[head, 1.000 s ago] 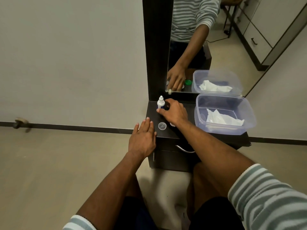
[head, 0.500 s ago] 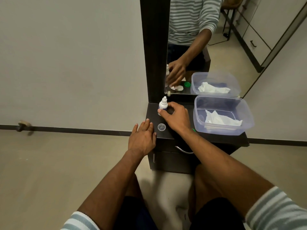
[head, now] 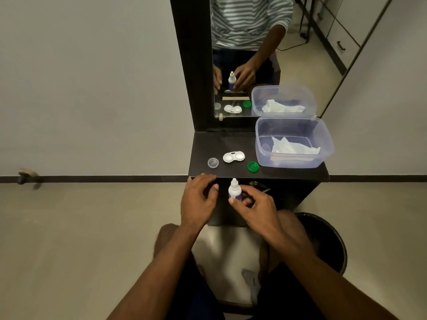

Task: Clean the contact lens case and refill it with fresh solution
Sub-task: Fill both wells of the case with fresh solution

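Plain grey wall [head: 87, 84] w/ dark skirting strip, beige floor [head: 76, 239], dark vanity unit [head: 272, 172] w/ tall mirror [head: 245, 31].

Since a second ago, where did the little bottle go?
The right hand lifted the solution bottle off the dark shelf and drew it nearer, in front of the shelf edge. The left hand pulled back too. The lens case, clear cap and tub stayed put.
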